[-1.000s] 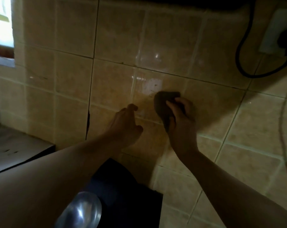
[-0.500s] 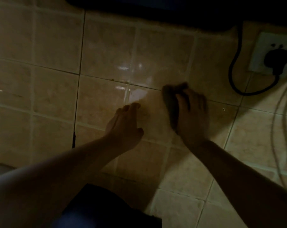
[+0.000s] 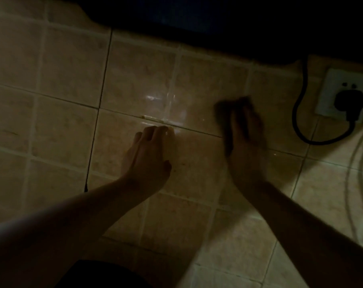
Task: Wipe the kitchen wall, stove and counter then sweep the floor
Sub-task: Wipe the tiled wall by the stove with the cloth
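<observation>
The right hand (image 3: pixel 246 140) has swept its dark cloth (image 3: pixel 223 117) rightward along the tiled wall (image 3: pixel 72 65), toward the socket (image 3: pixel 342 96). Though blurred, its fingers seem curled on it; the left hand (image 3: pixel 149 154) stays braced, fingers relaxed, so wall wiping continues.

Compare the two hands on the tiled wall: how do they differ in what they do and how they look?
The right hand holds a dark cloth against the wall; the left hand holds nothing, its fingertips on the tiles. The right hand is motion-blurred and in shadow; the left is sharp and better lit. The right reaches higher, nearer the socket. Both are bare and touch the wall.
</observation>
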{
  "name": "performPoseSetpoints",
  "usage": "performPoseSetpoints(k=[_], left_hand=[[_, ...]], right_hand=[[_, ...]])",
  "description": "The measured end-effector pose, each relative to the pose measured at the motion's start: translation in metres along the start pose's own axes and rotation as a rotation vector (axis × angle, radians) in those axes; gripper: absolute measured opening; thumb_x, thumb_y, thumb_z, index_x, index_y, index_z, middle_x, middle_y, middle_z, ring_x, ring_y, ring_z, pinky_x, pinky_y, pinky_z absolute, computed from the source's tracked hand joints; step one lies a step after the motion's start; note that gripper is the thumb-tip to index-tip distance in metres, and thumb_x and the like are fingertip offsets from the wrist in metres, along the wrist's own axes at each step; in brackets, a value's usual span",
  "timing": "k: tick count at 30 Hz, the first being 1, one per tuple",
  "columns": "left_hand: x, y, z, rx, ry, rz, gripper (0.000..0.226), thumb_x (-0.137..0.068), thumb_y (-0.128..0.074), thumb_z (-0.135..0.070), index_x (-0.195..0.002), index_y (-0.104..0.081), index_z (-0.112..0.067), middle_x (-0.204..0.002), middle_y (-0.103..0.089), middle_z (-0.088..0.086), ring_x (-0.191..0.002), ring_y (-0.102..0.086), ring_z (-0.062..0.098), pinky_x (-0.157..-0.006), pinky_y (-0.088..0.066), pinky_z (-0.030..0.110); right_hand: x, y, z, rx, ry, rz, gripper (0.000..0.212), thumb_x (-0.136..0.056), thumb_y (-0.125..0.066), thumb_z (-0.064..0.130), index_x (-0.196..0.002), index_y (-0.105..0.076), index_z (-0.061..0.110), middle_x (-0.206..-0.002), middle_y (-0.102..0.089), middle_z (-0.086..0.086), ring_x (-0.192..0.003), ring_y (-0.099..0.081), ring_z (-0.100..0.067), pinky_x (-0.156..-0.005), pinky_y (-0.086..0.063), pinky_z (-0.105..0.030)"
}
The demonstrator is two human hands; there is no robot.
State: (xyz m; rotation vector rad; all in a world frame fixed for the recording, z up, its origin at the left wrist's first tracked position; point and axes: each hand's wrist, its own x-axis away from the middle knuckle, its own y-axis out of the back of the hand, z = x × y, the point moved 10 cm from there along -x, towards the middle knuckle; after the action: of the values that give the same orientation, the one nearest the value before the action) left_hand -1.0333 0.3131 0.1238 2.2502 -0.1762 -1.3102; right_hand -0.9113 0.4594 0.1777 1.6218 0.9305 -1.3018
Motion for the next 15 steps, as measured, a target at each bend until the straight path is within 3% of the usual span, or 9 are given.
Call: performPoseSetpoints(k=[2,5,8,11,13,15], left_hand=[[-0.007,0.010,0.002,-0.021,-0.019,-0.047,0.074,-0.079,-0.068,-0.014,-0.142,-0.030,-0.021,-0.144,-0.032,-0.001,-0.129,-0.031,0.020,-0.085,-0.037,0.026],[-0.012,0.017,0.019,-0.039,0.022,-0.078,0.073,-0.078,-0.068,-0.014,-0.140,-0.031,-0.020,-0.142,-0.033,0.000,-0.127,-0.033,0.021,-0.085,-0.037,0.027],[-0.005,0.016,0.040,-0.056,0.071,-0.053,0.072,-0.077,-0.069,-0.015,-0.139,-0.032,-0.019,-0.142,-0.033,0.002,-0.126,-0.034,0.023,-0.089,-0.041,0.032],[-0.001,0.019,0.045,-0.074,0.048,-0.029,0.072,-0.078,-0.069,-0.014,-0.139,-0.032,-0.019,-0.142,-0.033,0.002,-0.125,-0.035,0.024,-0.085,-0.039,0.029],[-0.005,0.027,0.048,-0.066,0.059,-0.027,0.073,-0.078,-0.069,-0.016,-0.140,-0.031,-0.019,-0.143,-0.032,0.001,-0.126,-0.034,0.024,-0.086,-0.041,0.031],[-0.012,0.036,0.053,-0.064,0.069,-0.047,0.075,-0.079,-0.069,-0.016,-0.142,-0.029,-0.020,-0.144,-0.031,0.000,-0.128,-0.033,0.023,-0.089,-0.042,0.034]], right_hand=[[-0.026,0.009,-0.004,0.070,-0.118,-0.090,0.049,-0.094,-0.050,0.010,-0.142,-0.040,0.007,-0.149,-0.034,-0.017,-0.136,-0.034,-0.036,-0.105,-0.036,-0.049],[-0.014,-0.015,0.040,0.129,0.098,-0.079,0.053,-0.088,-0.038,0.006,-0.141,-0.038,0.004,-0.146,-0.036,-0.025,-0.132,-0.037,-0.044,-0.099,-0.041,-0.053],[0.041,-0.048,0.098,0.139,0.413,0.055,0.050,-0.087,-0.031,0.009,-0.137,-0.037,0.011,-0.143,-0.044,-0.019,-0.130,-0.042,-0.039,-0.093,-0.049,-0.049],[0.052,-0.053,0.112,0.096,0.529,0.117,0.050,-0.084,-0.037,0.011,-0.131,-0.051,0.011,-0.138,-0.052,-0.013,-0.127,-0.048,-0.034,-0.093,-0.049,-0.044],[0.030,-0.047,0.110,0.118,0.510,0.077,0.047,-0.083,-0.050,0.008,-0.129,-0.054,0.008,-0.135,-0.053,-0.016,-0.124,-0.051,-0.036,-0.091,-0.050,-0.048],[-0.012,-0.038,0.093,0.125,0.306,0.018,0.059,-0.075,-0.071,0.000,-0.130,-0.052,0.002,-0.135,-0.051,-0.023,-0.121,-0.052,-0.042,-0.091,-0.050,-0.054]])
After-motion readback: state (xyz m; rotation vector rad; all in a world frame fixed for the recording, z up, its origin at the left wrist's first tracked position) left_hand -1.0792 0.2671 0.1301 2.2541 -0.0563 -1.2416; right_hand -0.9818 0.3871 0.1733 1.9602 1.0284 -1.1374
